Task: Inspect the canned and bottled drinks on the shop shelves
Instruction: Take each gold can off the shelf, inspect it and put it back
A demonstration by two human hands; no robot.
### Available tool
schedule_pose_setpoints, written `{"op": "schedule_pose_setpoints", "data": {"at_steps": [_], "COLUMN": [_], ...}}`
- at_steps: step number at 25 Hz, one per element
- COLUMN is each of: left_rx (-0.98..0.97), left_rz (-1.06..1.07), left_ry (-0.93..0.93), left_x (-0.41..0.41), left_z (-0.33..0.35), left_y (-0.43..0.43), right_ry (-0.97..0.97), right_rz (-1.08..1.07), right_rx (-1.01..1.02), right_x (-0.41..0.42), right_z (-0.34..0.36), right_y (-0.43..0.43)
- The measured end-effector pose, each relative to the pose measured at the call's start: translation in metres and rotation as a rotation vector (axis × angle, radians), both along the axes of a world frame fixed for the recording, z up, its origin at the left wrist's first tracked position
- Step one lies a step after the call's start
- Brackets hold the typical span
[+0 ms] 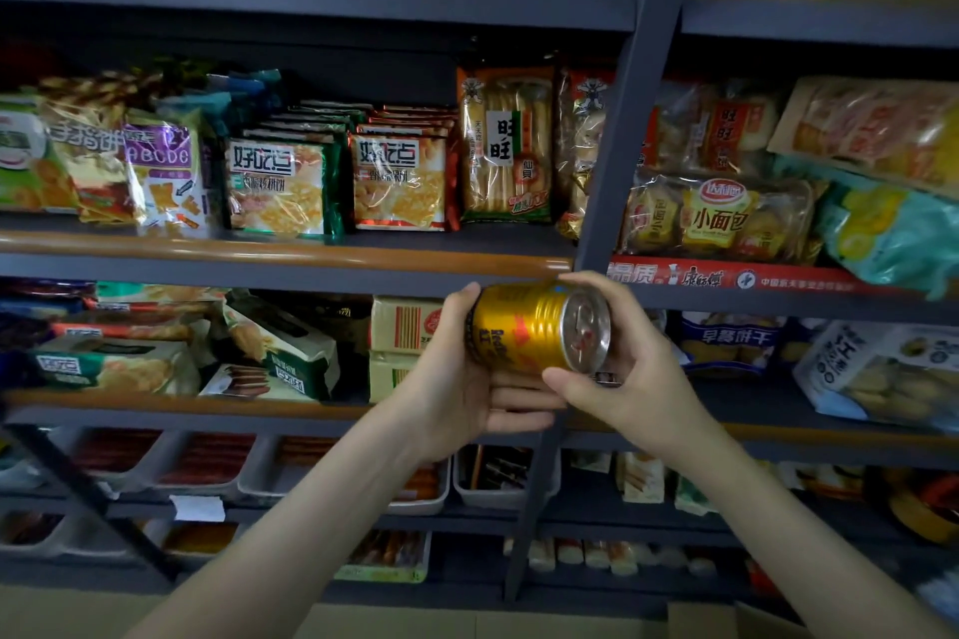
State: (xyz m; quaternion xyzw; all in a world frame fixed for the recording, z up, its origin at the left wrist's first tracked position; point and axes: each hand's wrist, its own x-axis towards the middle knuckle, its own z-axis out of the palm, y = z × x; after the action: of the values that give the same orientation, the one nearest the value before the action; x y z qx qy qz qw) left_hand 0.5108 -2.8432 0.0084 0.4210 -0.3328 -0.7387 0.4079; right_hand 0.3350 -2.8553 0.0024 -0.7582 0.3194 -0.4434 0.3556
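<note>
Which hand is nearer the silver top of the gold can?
Right. The right hand grips the gold can at its silver top; the left hand cradles the opposite end, away from the top.

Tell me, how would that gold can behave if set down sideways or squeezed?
The can is a cylinder held on its side, so laid down like that it would probably roll. Its ridged metal wall looks stiff, likely resisting a light squeeze. The lid looks sealed, so it is probably full and heavy for its size.
</note>
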Motion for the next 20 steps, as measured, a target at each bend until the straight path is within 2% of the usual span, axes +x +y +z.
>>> {"op": "schedule_pose_setpoints", "data": {"at_steps": [2,5,7,8,11,15,18,20], "left_rx": [-0.173,-0.812,-1.089,-1.161,-1.363,-1.590,-1.644,-1.730], "left_rz": [0.062,-0.014,-0.045,-0.011,0.135,0.366,0.375,0.547], "left_ry": [-0.187,-0.621,-0.890,-0.952,-0.964,-0.997,-0.959,-1.050], "left_x": [0.006,0.023,0.025,0.023,0.003,-0.032,-0.053,-0.063], "left_z": [0.004,0.019,0.038,0.049,0.087,0.132,0.175,0.195], "left_y": [-0.006,-0.015,-0.025,-0.031,-0.045,-0.070,-0.096,-0.123], "right_ry": [-0.041,-0.065,-0.060,-0.049,0.039,0.165,0.086,0.036], "right_rz": [-0.049,-0.085,-0.086,-0.080,-0.102,-0.237,-0.219,-0.194], "right_rx": [0.023,0.056,0.067,0.067,0.020,-0.210,-0.306,-0.366], "right_x": [0.000,-0.006,-0.013,-0.019,-0.038,-0.069,-0.102,-0.123], "right_z": [0.009,0.033,0.053,0.066,0.113,0.182,0.234,0.268], "right_y": [-0.004,-0.012,-0.016,-0.018,-0.022,-0.039,-0.071,-0.100]}}
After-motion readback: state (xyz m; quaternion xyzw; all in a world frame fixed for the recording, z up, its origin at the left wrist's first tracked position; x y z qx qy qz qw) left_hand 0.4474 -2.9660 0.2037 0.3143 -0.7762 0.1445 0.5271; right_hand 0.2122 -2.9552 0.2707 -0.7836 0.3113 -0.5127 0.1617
